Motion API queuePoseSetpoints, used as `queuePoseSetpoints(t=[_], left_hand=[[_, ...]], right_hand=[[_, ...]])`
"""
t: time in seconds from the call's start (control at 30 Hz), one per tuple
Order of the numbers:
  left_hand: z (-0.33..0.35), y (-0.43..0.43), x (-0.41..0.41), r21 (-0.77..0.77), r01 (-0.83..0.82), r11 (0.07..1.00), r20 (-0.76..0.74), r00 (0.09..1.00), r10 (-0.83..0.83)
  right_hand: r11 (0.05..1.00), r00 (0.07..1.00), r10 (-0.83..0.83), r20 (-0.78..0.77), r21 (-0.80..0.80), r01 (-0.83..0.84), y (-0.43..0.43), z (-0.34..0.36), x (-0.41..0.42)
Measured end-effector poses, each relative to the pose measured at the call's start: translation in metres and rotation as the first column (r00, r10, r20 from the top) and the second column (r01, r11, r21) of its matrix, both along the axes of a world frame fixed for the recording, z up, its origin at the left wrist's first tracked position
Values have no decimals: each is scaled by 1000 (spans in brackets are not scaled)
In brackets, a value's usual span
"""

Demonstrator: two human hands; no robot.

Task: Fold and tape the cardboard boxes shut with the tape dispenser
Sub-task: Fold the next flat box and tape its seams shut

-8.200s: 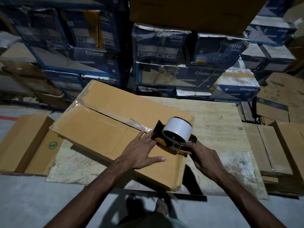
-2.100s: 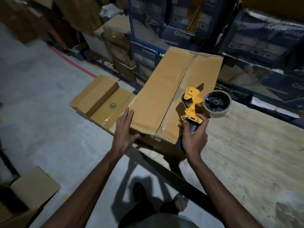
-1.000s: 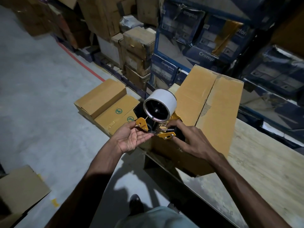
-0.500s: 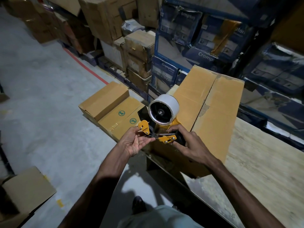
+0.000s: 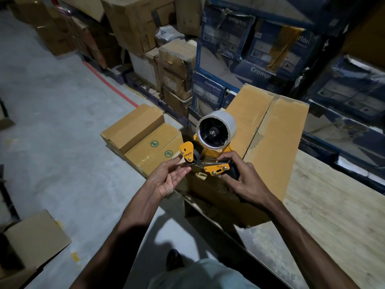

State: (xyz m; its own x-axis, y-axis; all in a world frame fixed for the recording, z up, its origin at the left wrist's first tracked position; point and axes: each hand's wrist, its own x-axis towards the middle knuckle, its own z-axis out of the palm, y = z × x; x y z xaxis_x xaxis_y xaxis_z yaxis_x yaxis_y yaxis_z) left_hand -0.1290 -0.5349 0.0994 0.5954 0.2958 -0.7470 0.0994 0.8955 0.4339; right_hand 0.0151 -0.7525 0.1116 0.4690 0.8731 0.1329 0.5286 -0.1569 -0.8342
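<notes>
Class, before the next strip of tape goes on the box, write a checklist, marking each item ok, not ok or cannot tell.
1. Right hand grips the tape dispenser handle: ok.
2. Tape roll seated on its hub: ok.
3. Tape end threaded over the roller: cannot tell.
4. Cardboard box flaps folded shut: ok.
5. Left hand steadying the box: not ok, open beside the dispenser.

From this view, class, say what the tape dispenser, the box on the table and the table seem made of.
Tape dispenser: likely painted metal; glossy yellow plates, screws, a bare spring. Box: matt brown corrugated cardboard; ribbing shows beside the seam. Table: pale wood or plywood, by its grain; dull, scuffed.
</notes>
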Motion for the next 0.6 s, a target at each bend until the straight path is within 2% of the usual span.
queuePoseSetpoints(t=[0.17,0.27,0.4,0.6], left_hand=[[-7,1,-2,62,71,996,-48,997,-68],[-7,6,1,193,83,978,-96,993,-66],[-4,10,8,423,151,893,-191,979,-75],[-5,20,16,560,194,805,-201,975,-95]], right_hand=[[1000,1000,9,12,-27,-8,-2,-1,2],[997,997,42,65,-61,-38,-5,1,2],[991,980,79,185,-118,-58,-5,3,3],[984,946,97,311,-170,-45,2,12,8]])
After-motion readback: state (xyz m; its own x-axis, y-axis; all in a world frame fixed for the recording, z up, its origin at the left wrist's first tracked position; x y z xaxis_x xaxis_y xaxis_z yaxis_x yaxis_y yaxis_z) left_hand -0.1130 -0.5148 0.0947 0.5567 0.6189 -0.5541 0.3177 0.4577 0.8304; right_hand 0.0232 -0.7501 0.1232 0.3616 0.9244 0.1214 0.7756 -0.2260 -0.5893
